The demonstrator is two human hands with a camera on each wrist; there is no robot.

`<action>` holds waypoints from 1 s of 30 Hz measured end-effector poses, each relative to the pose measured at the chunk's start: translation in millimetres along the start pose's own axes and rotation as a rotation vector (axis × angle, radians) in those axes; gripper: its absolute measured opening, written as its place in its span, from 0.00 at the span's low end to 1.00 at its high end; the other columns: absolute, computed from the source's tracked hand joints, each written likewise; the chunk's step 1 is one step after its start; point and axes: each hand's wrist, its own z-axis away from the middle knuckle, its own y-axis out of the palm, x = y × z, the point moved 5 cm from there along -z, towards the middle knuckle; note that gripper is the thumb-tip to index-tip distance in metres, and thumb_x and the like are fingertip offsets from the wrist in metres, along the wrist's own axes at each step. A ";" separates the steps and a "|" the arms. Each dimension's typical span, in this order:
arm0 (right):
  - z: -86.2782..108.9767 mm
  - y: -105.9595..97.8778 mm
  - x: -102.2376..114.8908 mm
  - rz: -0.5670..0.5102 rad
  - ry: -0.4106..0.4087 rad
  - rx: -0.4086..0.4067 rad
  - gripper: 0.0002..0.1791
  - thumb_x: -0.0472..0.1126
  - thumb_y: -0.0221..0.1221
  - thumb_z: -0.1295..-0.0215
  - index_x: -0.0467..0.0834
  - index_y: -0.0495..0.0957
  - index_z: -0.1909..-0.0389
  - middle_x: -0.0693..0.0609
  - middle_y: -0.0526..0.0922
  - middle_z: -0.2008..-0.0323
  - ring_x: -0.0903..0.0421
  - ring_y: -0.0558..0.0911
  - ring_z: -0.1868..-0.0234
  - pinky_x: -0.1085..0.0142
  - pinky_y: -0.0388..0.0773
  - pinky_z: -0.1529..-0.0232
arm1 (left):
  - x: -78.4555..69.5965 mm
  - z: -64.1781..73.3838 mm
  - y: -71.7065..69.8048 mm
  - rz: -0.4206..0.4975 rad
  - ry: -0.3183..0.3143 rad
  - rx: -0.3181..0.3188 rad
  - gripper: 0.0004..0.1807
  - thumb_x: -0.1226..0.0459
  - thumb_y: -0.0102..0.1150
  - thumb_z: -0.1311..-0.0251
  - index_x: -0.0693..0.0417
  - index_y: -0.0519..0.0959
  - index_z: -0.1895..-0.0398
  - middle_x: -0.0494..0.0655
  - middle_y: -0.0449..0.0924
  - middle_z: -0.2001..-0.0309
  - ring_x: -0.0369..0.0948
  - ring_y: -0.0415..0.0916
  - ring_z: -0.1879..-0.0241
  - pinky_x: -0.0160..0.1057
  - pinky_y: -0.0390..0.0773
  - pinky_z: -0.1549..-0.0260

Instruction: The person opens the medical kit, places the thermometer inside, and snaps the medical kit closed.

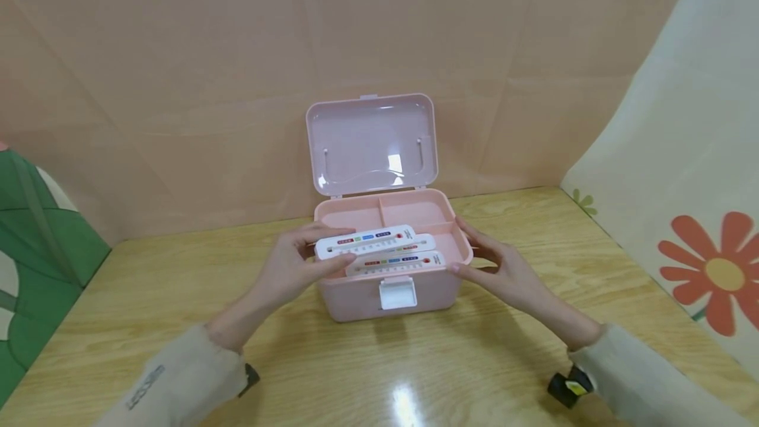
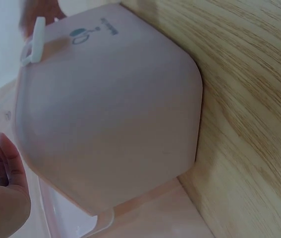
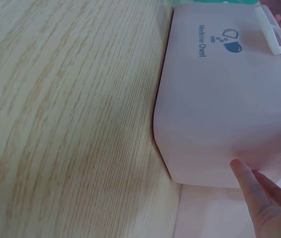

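My left hand holds a white thermometer by its left end, tilted over the front of an open pink medicine box. Printed coloured labels and a red dot mark its face. Two more white thermometers lie in the box's upper tray: one along the front, the other partly hidden behind the held one. My right hand grips the right end of the box, thumb near the front corner and fingers farther back. In the right wrist view, fingertips press its side wall.
The box's lid stands raised at the back, and a white latch hangs at the front. Dividers split the tray into compartments. Underneath is a wooden table, with a beige cloth backdrop behind and a flower-patterned cloth on the right.
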 end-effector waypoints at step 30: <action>0.9 1.8 -0.2 -0.010 0.011 0.010 0.41 0.47 0.62 0.42 0.59 0.53 0.30 0.42 0.60 0.32 0.41 0.73 0.42 0.61 0.81 0.55 | -4.3 -12.2 23.0 0.052 0.088 0.032 0.20 0.66 0.70 0.56 0.56 0.82 0.55 0.51 0.80 0.63 0.32 0.72 0.69 0.24 0.75 0.73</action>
